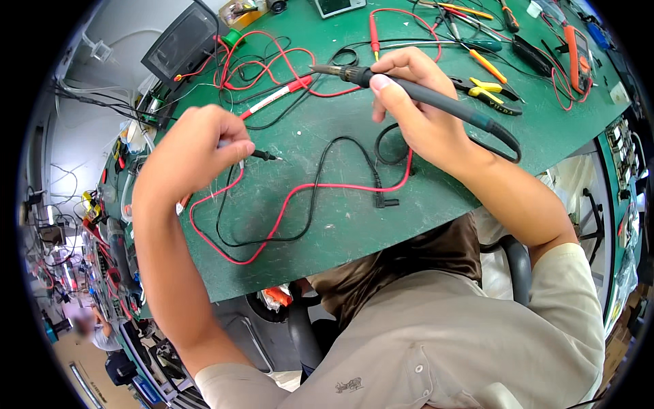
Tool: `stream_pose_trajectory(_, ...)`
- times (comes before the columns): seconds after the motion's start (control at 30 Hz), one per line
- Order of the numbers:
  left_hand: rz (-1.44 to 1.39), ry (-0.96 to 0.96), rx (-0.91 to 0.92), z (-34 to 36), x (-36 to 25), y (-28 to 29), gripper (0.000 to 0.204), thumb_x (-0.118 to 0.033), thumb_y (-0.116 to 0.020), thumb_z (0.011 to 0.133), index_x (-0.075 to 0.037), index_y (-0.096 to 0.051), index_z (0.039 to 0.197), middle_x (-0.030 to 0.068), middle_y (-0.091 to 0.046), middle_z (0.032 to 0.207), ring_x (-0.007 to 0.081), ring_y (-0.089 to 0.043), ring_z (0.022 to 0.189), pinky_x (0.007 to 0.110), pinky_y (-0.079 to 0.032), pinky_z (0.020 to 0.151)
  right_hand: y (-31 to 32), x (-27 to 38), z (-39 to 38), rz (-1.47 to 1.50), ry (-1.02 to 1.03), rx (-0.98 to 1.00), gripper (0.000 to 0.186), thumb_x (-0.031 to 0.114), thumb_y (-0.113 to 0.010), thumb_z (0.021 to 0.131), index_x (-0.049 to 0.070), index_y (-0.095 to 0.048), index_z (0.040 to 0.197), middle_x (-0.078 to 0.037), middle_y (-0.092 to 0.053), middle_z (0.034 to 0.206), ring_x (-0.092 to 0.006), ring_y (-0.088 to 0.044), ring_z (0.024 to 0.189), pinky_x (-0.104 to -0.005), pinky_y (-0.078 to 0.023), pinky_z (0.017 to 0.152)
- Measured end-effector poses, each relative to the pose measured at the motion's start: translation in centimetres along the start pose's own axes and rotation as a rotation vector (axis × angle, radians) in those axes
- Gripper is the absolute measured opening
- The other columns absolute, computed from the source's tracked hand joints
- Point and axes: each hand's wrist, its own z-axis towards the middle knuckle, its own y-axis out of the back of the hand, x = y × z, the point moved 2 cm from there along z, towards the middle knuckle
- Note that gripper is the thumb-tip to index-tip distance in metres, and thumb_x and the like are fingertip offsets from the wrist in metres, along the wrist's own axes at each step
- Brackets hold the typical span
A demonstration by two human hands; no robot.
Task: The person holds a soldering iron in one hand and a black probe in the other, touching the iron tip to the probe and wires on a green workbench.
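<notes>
One tapered soldering iron (449, 104) is filling the closed right hand (424, 129), a slim probe (263, 155) the closed left hand (195, 142); scuffed tabletop (340, 225) is spreading toward its edge.

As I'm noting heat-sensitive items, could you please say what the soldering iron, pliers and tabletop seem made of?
Soldering iron: grey, pointed tip, probably metal; dark, matt sleeve, likely rubber or plastic.
Pliers: smooth yellow and black grips, likely plastic.
Tabletop: scuffed green surface with soft sheen, perhaps rubber or laminate.

Soldering iron (436, 99) right of held probe (263, 155)
</notes>
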Motion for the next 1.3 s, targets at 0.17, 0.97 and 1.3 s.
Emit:
stream_pose_trajectory(0.17,0.103,-0.025,0.071,2.9,-1.8,0.6,0.014,-0.006,-0.076,0.08,0.006,-0.068,0.078,0.0119,-0.06,0.063,0.0188,-0.055,0.058,0.035,-0.046,0.057,0.4,-0.6,0.4,-0.045,0.027,-0.034,0.02,0.017,-0.062,0.099,0.0,-0.058,0.107,-0.004,-0.064,0.073,-0.0089,-0.062,0.062,-0.0251,-0.046,0.056)
stream_pose_trajectory(0.97,0.219,-0.072,-0.01,2.7,-3.3,-0.4,0.013,-0.008,-0.074,0.081,0.005,-0.069,0.079,0.017,-0.066,0.068,0.0288,-0.061,0.06,0.039,-0.05,0.06,1.0,-0.5,0.5,-0.094,0.032,-0.061,0.021,0.019,-0.062,0.1,0.001,-0.057,0.108,-0.003,-0.063,0.073,-0.0093,-0.064,0.065,-0.0254,-0.048,0.056)
stream_pose_trajectory(1.3,0.199,-0.055,0.002,2.1,-2.9,-0.4,0.015,-0.009,-0.073,0.082,0.004,-0.068,0.078,0.0168,-0.064,0.066,0.0293,-0.059,0.059,0.039,-0.048,0.06,0.9,-0.6,0.4,-0.07,0.033,-0.062,0.021,0.019,-0.062,0.099,0.0,-0.057,0.108,-0.004,-0.065,0.076,-0.0098,-0.065,0.066,-0.0252,-0.049,0.057)
